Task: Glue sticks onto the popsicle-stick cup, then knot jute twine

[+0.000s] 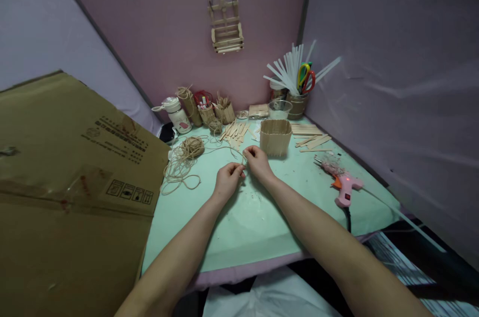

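Observation:
My left hand [229, 178] and my right hand [257, 162] meet over the middle of the table, each pinching a strand of jute twine [243, 158]. From between my fingers the strand runs back and left toward a ball of twine [193, 147], with loose loops spread beside it. Just behind my right hand stands a box made of craft sticks [276, 138], its top open. Loose craft sticks [235, 132] lie in a pile beyond my hands.
A pink glue gun [346, 184] lies at the right, its indicator lit. A large cardboard box [75, 192] fills the left side. Along the back stand a white bottle [177, 116], stick-built cups [224, 110] and a jar [297, 106] holding scissors and glue sticks.

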A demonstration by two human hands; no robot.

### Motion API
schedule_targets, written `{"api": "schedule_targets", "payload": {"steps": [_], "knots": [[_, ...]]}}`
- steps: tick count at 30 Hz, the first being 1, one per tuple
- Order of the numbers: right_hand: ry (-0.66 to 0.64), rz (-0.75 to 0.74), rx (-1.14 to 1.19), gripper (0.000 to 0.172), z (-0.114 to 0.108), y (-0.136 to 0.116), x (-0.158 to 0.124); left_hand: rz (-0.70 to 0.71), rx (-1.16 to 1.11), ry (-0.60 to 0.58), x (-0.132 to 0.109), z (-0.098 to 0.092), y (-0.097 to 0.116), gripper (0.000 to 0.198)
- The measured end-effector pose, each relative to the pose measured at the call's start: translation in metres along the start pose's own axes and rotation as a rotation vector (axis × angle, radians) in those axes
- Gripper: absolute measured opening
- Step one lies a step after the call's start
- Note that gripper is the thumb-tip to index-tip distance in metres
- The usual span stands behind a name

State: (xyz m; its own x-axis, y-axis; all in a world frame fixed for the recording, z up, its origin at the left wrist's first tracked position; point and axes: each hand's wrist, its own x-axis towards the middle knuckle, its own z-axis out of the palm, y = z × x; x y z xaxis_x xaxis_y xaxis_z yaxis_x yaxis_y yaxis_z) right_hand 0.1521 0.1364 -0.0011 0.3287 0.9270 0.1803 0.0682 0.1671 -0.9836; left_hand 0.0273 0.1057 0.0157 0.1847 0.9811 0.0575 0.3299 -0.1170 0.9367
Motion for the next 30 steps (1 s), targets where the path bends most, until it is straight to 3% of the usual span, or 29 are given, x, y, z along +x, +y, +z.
{"api": "schedule_targets", "payload": {"steps": [4, 12, 17, 22, 27, 30], "knots": [[-0.05, -0.015, 0.077, 0.019, -0.006, -0.008, 0.001, -0.137, -0.193, -0.002, 0.005, -0.002, -0.007, 0.035], [-0.144, -0.101, 0.067, 0.022, -0.006, -0.013, -0.003, -0.162, -0.424, 0.037, 0.013, -0.008, -0.014, 0.036], [-0.211, -0.093, 0.043, 0.023, -0.006, -0.012, -0.004, -0.224, -0.572, -0.075, 0.014, -0.013, -0.009, 0.038], [-0.229, -0.136, -0.107, 0.026, -0.006, -0.009, -0.005, -0.282, -0.658, -0.08, 0.017, -0.018, -0.01, 0.038], [-0.358, -0.23, -0.293, 0.011, -0.005, -0.01, -0.01, -0.302, -0.767, -0.098, 0.02, -0.021, -0.012, 0.034], [-0.364, -0.256, -0.322, 0.01, -0.006, -0.012, -0.012, -0.331, -0.829, -0.144, 0.02, -0.022, -0.011, 0.03]]}}
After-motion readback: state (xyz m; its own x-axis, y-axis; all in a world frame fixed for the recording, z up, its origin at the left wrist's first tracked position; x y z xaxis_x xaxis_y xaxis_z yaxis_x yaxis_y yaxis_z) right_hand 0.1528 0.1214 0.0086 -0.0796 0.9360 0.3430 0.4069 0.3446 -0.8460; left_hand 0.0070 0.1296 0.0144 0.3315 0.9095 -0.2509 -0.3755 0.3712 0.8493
